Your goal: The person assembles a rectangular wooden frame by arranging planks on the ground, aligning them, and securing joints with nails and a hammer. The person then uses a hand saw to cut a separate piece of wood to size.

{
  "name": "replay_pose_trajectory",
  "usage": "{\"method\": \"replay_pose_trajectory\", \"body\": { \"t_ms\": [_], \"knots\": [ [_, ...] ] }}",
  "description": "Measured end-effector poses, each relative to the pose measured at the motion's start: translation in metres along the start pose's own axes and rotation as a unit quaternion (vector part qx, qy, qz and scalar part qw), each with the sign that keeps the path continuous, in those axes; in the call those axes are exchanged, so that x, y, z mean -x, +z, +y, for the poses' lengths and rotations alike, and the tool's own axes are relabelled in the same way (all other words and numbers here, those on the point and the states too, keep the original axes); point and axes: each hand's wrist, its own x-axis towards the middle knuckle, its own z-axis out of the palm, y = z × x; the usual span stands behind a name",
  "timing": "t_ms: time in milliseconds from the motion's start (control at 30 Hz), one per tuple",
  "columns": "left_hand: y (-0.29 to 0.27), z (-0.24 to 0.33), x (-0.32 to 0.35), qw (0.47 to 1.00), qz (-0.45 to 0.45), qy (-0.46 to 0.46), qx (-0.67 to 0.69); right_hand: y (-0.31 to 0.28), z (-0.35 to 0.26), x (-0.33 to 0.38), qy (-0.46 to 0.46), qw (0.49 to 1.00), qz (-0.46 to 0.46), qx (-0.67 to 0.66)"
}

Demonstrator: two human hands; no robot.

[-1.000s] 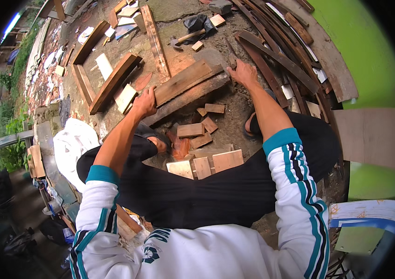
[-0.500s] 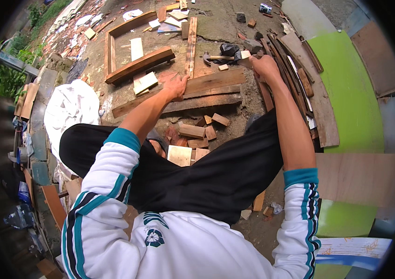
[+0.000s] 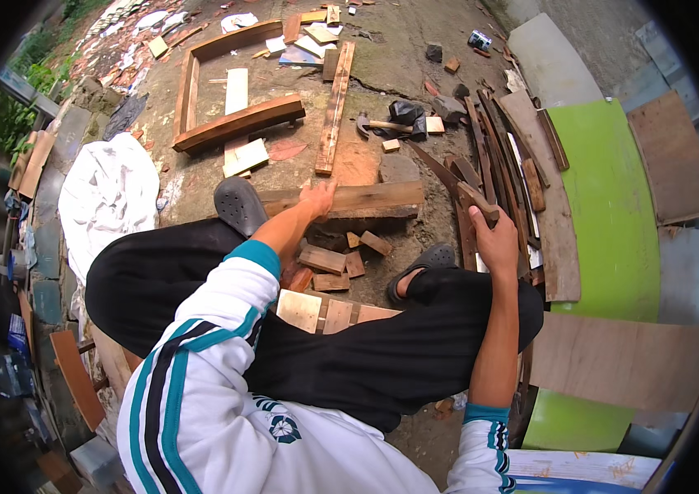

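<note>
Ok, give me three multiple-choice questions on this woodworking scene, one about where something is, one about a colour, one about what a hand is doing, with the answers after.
1. Where does the hammer lie?
A. on the concrete beyond the thick plank
B. on the person's lap
C. on the white cloth

2. What colour is the large curved panel to the person's right?
A. red
B. green
C. blue

3. What is the right hand doing?
A. resting flat on the ground
B. holding the hammer
C. gripping the end of a dark wooden strip

Answers:
1. A, the hammer sits on the ground past the thick plank that the left hand rests on.
2. B, the panel is bright green beside the stack of dark strips.
3. C, the fingers are closed round the dark wooden strip, lifted off the stack.
</note>
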Motion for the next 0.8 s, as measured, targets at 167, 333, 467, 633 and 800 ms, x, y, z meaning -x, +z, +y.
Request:
{"method": "replay_pose_trajectory", "body": {
  "t_ms": [167, 333, 467, 633, 800],
  "knots": [
    [0.021, -0.011, -0.018, 0.986, 0.062, -0.097, -0.117, 0.002, 0.007, 0.004, -0.001, 0.999, 0.001, 0.049],
    [-0.005, 0.002, -0.023, 0.994, -0.072, -0.086, -0.017, 0.001, 0.012, -0.003, 0.020, 0.997, -0.008, 0.074],
    [0.003, 0.011, -0.022, 0.988, -0.119, -0.090, 0.043, 0.007, 0.009, -0.003, -0.001, 0.998, -0.015, 0.059],
    [0.019, 0.031, -0.015, 0.994, -0.028, -0.100, 0.014, 0.006, 0.008, -0.002, -0.004, 0.997, -0.019, 0.071],
    [0.030, 0.031, -0.026, 0.999, 0.031, -0.010, -0.027, 0.005, -0.008, -0.007, 0.023, 0.996, -0.046, 0.068]
  ]
}}
